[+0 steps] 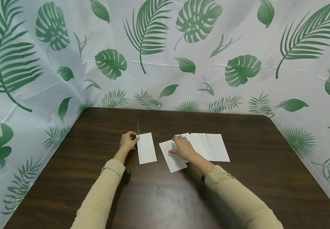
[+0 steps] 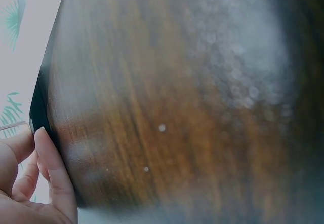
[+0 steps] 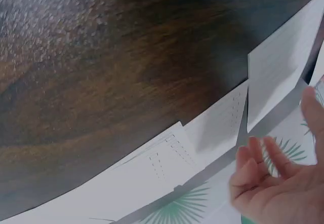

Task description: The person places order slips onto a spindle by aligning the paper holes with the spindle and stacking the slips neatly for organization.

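Near the table's middle, my left hand [image 1: 128, 141] grips a thin stick [image 1: 138, 128] that points away from me. Its fingertips are right at the left edge of a lined white sheet [image 1: 147, 149]. A dark edge [image 2: 41, 102] shows beside the fingertips in the left wrist view; I cannot tell what it belongs to. My right hand [image 1: 184, 148] lies over a slanted lined sheet [image 1: 175, 163], thumb apart from the fingers. In the right wrist view its fingers [image 3: 283, 163] are loosely bent, with nothing between them.
Right of the slanted sheet, more lined sheets lie side by side, including an upper one [image 1: 200, 143] and a rightmost one [image 1: 218, 148]. They sit on a dark wooden table [image 1: 159, 197]. A white curtain [image 1: 159, 79] with green leaves stands behind.
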`<state>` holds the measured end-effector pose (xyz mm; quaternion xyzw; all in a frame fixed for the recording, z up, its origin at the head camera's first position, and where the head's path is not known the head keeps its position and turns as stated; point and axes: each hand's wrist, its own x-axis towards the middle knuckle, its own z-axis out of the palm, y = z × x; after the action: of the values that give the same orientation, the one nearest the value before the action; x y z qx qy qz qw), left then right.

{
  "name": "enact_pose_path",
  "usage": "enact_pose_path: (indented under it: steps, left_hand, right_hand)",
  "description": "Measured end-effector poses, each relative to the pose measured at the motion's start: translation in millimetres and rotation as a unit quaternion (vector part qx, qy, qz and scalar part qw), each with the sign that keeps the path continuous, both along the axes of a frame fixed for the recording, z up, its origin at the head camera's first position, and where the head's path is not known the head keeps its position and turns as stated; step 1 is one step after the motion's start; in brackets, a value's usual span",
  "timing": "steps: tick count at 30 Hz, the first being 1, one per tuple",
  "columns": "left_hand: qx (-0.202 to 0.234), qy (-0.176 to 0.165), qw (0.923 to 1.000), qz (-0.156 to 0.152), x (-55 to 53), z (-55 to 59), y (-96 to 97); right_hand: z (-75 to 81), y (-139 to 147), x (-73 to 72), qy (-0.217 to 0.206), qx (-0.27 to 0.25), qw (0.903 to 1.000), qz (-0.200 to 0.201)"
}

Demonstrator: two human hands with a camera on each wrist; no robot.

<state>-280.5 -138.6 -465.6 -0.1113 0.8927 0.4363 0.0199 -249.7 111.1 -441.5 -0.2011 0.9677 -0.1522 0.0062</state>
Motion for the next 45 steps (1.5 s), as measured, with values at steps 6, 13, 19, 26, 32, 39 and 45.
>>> enact_pose_path:
  steps: [6, 13, 19, 26, 32, 39, 45]
  left_hand:
    - [-0.002, -0.006, 1.0, -0.004, -1.0, 0.6, -1.6]
    - [0.001, -0.013, 0.9999, 0.005, -1.3, -0.4, -0.3]
    - [-0.001, 0.007, 0.9999, -0.007, -1.0, 1.6, -2.0]
    - [-0.009, 0.014, 0.9998, -0.01, -2.0, 0.5, -3.2]
    - [-0.003, 0.01, 0.9999, -0.007, -0.7, 0.3, -1.8]
    - [-0.001, 0.008, 0.9999, -0.009, 0.5, 2.4, -2.2]
    - [-0.006, 0.007, 0.9999, -0.01, 0.4, 0.9, -1.0]
  right_hand:
    - [2.1, -2.7, 0.1, -0.079, 0.034, 0.9917, -0.096]
    - [1.1, -8.0, -5.4, -0.106, 0.052, 0.9839, -0.134]
    - [8.6, -11.1, -9.2, -0.144, 0.036, 0.9784, -0.144]
    - [4.9, -10.6, -0.3, -0.083, -0.001, 0.9913, -0.102]
    - [3.8, -11.3, 9.1, 0.027, -0.025, 0.997, -0.068]
    - [3.1, -10.0, 8.7, -0.003, -0.088, 0.993, -0.078]
    - [-2.9, -6.4, 2.6, -0.059, -0.144, 0.9849, -0.075]
